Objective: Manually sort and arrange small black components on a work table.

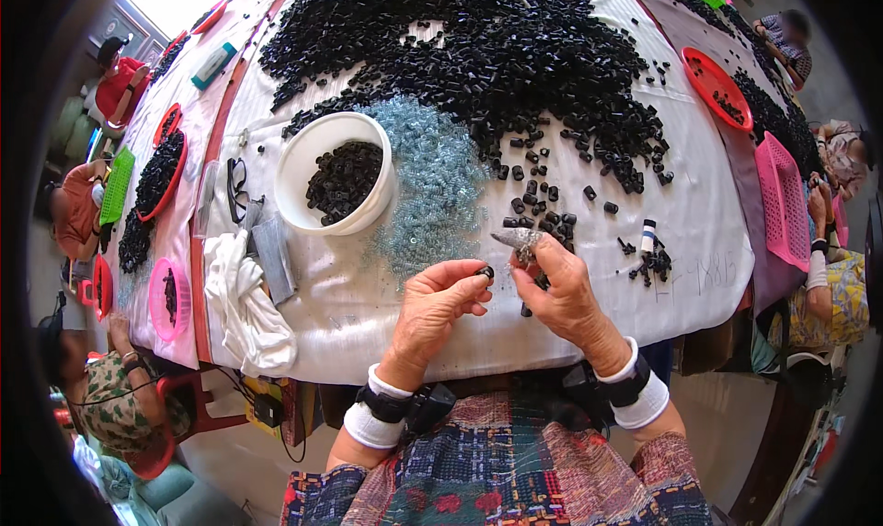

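Note:
My left hand (430, 310) pinches a small round black plastic part (486, 272) between thumb and forefinger. To its right, my right hand (568, 294) is curled with its fingers drawn together. A worn grey, pointed covering (520, 239) shows at its fingertips; whether anything small is gripped there is hidden. Loose black cylindrical parts (555, 224) lie just beyond the right hand. Past my left hand spreads a heap of small clear bluish plastic pieces (428, 190). A white bucket (292, 198) beside that heap holds dark small parts (345, 184).
A large pile of black parts (478, 57) covers the table's far side. Left of the bucket are eyeglasses (237, 190), white cloth (241, 296) and grey cloth (274, 257). A small white bottle (648, 234) stands at right. A pink basket (782, 204) and several people flank the table.

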{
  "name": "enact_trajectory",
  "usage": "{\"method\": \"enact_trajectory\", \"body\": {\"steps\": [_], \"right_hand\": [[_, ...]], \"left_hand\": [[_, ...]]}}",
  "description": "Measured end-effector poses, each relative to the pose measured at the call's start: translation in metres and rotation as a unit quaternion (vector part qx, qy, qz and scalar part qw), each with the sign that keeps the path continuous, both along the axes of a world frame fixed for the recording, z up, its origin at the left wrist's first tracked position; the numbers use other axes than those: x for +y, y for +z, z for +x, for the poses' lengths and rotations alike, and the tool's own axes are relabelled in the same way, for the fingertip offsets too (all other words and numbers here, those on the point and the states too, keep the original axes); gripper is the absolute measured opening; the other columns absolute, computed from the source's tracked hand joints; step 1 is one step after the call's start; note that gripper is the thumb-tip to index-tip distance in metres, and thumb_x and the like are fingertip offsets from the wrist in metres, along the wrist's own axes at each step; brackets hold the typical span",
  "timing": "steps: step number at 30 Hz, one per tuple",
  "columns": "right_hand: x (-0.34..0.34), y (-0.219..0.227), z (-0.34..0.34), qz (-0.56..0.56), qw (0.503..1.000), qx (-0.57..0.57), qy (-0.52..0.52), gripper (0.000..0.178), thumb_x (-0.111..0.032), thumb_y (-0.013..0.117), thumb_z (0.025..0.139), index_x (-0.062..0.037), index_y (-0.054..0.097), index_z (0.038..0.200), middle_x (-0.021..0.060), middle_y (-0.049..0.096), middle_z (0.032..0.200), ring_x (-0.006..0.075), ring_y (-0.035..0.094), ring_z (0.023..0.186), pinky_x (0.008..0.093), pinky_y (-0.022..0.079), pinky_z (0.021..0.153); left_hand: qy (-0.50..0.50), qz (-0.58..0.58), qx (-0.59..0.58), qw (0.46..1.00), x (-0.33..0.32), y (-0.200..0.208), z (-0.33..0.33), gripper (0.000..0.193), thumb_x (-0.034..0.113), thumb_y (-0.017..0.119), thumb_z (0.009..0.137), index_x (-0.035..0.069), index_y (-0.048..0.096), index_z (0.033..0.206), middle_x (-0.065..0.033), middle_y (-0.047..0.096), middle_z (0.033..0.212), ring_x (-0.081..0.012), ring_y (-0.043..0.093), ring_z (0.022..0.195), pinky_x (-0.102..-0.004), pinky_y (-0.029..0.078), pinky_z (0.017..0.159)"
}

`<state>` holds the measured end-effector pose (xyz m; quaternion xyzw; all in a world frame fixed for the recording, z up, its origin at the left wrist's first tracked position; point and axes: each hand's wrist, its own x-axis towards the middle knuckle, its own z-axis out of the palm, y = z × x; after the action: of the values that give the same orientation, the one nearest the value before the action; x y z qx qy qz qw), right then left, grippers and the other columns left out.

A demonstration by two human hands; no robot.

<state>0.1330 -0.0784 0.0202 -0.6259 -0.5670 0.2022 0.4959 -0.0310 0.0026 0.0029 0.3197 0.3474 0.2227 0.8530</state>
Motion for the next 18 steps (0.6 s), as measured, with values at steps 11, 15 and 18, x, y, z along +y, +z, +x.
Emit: {"method": "enact_trajectory", "body": {"steps": [11, 15, 18], "right_hand": [[-0.012, 0.012, 0.003, 0.028, 0.972, -0.231, 0.031, 0.024, 0.005, 0.058, 0.068, 0.0016, 0.055, 0.091, 0.0133, 0.054, 0.084, 0.0302, 0.055, 0.077, 0.0365, 0.047, 0.071], [-0.015, 0.013, 0.004, -0.003, 0.962, -0.271, 0.025, 0.023, 0.001, 0.059, 0.069, 0.0002, 0.054, 0.092, 0.0122, 0.053, 0.083, 0.0283, 0.055, 0.075, 0.0357, 0.046, 0.067], [-0.015, 0.008, 0.002, -0.005, 0.970, -0.242, 0.024, 0.022, 0.002, 0.058, 0.069, 0.0000, 0.054, 0.091, 0.0129, 0.052, 0.082, 0.0291, 0.055, 0.075, 0.0361, 0.045, 0.066]], "left_hand": [[-0.048, 0.198, 0.074, 0.976, -0.011, 0.008, 0.015, 0.020, 0.004, 0.067, 0.080, -0.003, 0.062, 0.098, -0.0094, 0.067, 0.083, -0.0143, 0.065, 0.074, -0.0245, 0.052, 0.064], [-0.051, 0.208, 0.081, 0.973, -0.012, 0.007, 0.017, 0.020, 0.004, 0.066, 0.079, -0.003, 0.063, 0.098, -0.0081, 0.067, 0.084, -0.0115, 0.064, 0.076, -0.0219, 0.051, 0.064], [-0.052, 0.204, 0.074, 0.975, -0.013, 0.005, 0.018, 0.020, 0.004, 0.065, 0.080, -0.004, 0.063, 0.098, -0.0080, 0.067, 0.084, -0.0118, 0.064, 0.076, -0.0222, 0.051, 0.063]]}}
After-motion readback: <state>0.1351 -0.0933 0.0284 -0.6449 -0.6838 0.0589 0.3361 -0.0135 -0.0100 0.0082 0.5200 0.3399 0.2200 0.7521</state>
